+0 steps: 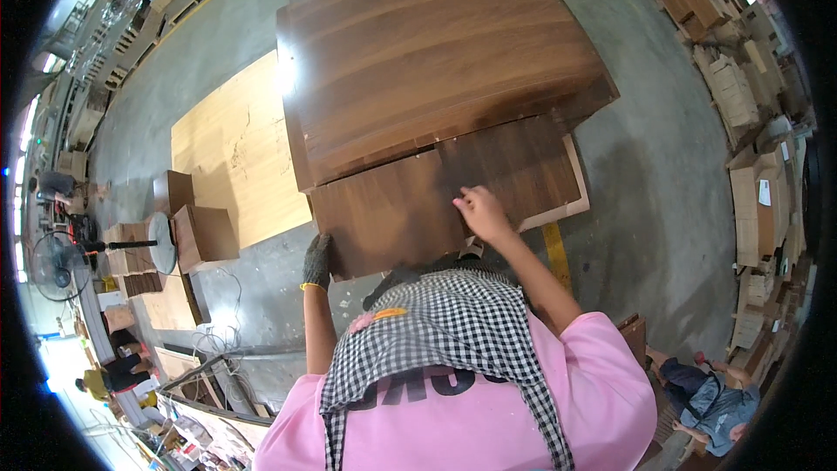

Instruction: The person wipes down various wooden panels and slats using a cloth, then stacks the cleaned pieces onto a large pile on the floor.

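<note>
A large dark brown wooden cabinet (pixel 445 52) takes up the middle of the view. Along its near side lie two flat panels of the same wood, a left panel (pixel 375 214) and a right panel (pixel 514 170). My left hand (pixel 317 260), in a dark knitted glove with a yellow cuff, grips the left panel's outer edge near its corner. Bare and curled, my right hand (pixel 479 212) is over the seam between the panels with its fingertips pinched together. Whatever those fingertips might hold is too small to make out.
A pale plywood sheet (pixel 235 148) lies on the floor at the left. Brown boxes (pixel 205 235) and a standing fan (pixel 63 266) are beyond my left arm. Cardboard stacks (pixel 757 201) line the right side. Another person (pixel 711 401) is at the lower right.
</note>
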The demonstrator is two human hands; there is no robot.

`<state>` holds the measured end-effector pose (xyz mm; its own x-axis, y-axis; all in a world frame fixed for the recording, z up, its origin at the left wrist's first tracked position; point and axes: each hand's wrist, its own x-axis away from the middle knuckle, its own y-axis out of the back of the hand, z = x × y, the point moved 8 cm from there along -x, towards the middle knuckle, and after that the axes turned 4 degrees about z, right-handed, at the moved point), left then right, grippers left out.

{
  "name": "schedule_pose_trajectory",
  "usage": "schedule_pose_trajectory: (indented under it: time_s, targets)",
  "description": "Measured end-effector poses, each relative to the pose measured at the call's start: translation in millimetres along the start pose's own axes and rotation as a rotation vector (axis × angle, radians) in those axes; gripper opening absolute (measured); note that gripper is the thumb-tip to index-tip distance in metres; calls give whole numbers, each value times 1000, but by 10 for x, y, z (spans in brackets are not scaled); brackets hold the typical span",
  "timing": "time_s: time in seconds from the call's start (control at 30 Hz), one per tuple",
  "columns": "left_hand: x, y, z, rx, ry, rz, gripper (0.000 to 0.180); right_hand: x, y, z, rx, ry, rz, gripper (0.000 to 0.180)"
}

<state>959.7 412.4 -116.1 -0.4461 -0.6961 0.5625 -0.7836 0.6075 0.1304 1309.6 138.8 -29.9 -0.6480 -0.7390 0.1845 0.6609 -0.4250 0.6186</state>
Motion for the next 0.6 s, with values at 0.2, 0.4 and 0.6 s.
schedule_pose_trajectory:
  time_s: [0.2,0.4,0.6]
  targets:
    - [107,-75,-85,-4,50,50,35,391,-832,880,120,136,96,44]
    - [143,-21,-127,-9,-149,48,31,198,-622,268,256,-123,-60,61]
    - [83,167,213,106,25,97,30,289,-857,498,335,-33,-118,55]
